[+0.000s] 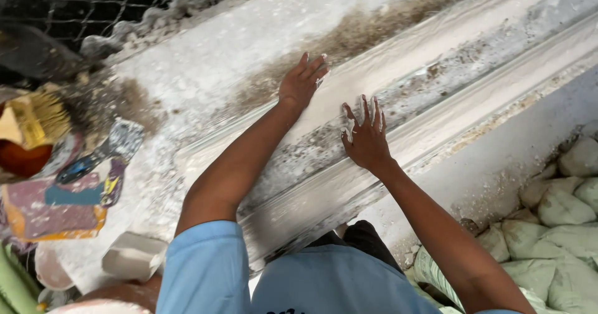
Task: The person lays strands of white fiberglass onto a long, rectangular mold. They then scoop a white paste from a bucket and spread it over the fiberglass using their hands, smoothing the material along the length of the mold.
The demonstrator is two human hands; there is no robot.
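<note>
White plaster moulding (398, 102) lies under both flat hands (302, 83) (367, 141), seemingly wet.

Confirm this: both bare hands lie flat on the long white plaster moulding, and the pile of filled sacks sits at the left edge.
Wrong in one respect. The head view shows both hands, left and right, flat on the white plaster moulding, but the filled sacks sit at the right edge, not the left.

Dusty white workbench (205, 58) — wire mesh (93, 2) behind, filled sacks (560, 208) on floor, daylight.
</note>
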